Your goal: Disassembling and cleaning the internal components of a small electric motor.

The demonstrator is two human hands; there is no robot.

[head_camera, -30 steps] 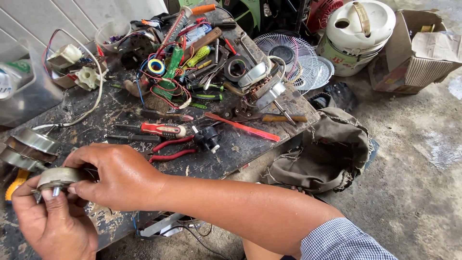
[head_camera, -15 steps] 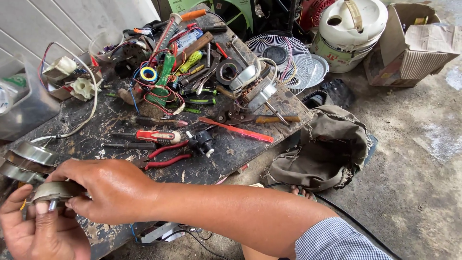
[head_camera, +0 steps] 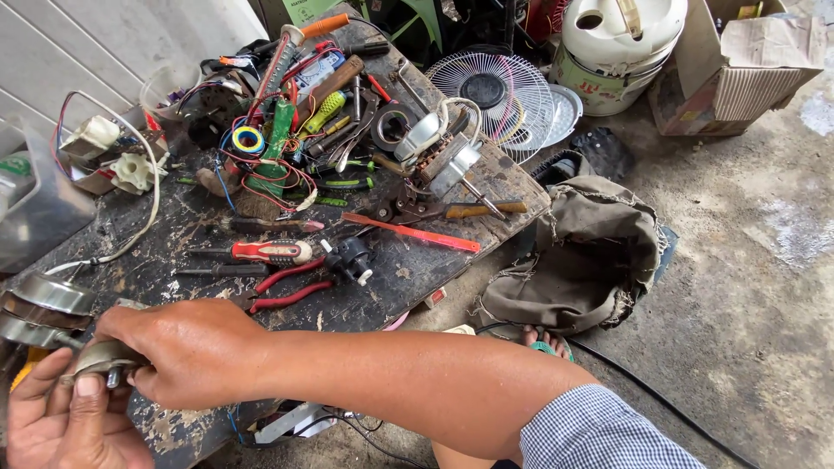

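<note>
Both hands clamp one small metal part (head_camera: pixel 102 360) at the workbench's (head_camera: pixel 408 269) near-left corner: left hand (head_camera: pixel 65 421) beneath, right hand (head_camera: pixel 187 352) over it. Beside them: one red-handled screwdriver (head_camera: pixel 269 252), one pair of red pliers (head_camera: pixel 287 291).

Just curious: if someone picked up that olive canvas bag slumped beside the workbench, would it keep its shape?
Probably not. The canvas bag lies crumpled in soft folds, so it would likely sag. Its frayed edges suggest worn cloth that might tear. It wouldn't roll.
</note>
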